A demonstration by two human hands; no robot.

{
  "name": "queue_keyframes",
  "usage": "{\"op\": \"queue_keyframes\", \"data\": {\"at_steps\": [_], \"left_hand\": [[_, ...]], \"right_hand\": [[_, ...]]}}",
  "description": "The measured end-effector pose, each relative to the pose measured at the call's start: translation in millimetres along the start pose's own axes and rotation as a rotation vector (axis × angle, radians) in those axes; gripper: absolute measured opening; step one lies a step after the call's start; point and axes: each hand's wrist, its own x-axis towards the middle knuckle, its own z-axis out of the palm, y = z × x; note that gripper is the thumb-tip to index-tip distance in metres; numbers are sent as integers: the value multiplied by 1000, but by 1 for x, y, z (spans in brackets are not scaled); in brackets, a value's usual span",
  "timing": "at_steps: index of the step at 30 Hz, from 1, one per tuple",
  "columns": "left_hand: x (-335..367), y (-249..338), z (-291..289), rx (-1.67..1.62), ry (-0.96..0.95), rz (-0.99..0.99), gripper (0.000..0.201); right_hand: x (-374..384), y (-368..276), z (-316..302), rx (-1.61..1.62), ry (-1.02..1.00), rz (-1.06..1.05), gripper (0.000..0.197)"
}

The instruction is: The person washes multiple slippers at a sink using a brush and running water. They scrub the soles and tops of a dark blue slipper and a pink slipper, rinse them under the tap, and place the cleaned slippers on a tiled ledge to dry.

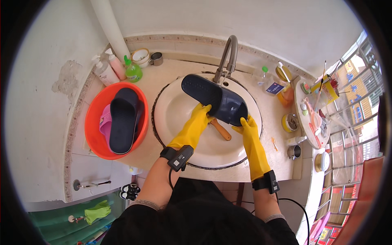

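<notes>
In the head view, the dark blue slipper point(215, 97) is up over the sink point(169, 126), tilted just below the faucet point(233, 53). Both hands wear yellow rubber gloves: the left hand point(197, 118) pinches its near edge around the middle, and the right hand point(248, 130) pinches the strap end. If the gloves or the sole are wet, it could slide from these edge grips and drop into the sink. A wooden handle point(221, 130) lies beneath, close to the left fingers; what it belongs to is hidden, and I cannot tell whether they touch it, so a shift there might knock it. Swinging the toe upward could bump the faucet. Splashes could reach the black wrist box point(181, 158) on the left forearm, which sits above the sink's near side.
</notes>
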Motion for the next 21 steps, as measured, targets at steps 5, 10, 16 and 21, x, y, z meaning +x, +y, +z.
{"op": "queue_keyframes", "data": {"at_steps": [5, 10, 16, 21], "left_hand": [[14, 18, 6, 405, 64, 188, 40], [29, 32, -3, 873, 136, 350, 38], [20, 34, -4, 1388, 155, 480, 39], [11, 26, -7, 1474, 106, 539, 39]], "right_hand": [[2, 28, -11, -103, 15, 86, 36], [-1, 21, -13, -175, 16, 114, 36], [0, -35, -4, -304, -17, -42, 38], [10, -78, 23, -499, -86, -207, 42]]}}
